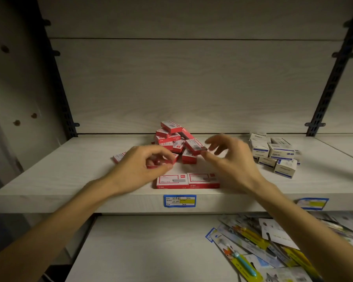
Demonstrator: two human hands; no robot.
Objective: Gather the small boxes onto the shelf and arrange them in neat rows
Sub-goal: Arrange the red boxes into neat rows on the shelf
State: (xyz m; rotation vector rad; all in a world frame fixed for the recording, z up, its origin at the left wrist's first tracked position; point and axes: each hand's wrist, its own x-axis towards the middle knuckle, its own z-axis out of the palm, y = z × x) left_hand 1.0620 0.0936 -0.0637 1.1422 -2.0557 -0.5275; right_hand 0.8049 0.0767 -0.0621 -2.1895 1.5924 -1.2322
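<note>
Both my hands work at the pile of small red-and-white cardboard boxes (174, 142) at the centre of the pale wood-grain shelf (59, 169).

My left hand (143, 165), just left of centre, curls its fingers and thumb round one small red box (154, 162), pinching it low beside the heap. My right hand (226, 157), right of centre, pinches the end of another red box (195, 146) between thumb and a finger, the remaining fingers spread and blurred. Two flat red-and-white boxes (188, 180) lie side by side at the shelf's front edge, between my wrists. A cluster of white-and-blue boxes (275, 154) sits at mid-right. A blue-bordered price label (179, 200) is stuck on the shelf's front face; carded packets (259, 249) lie jumbled at lower right.
</note>
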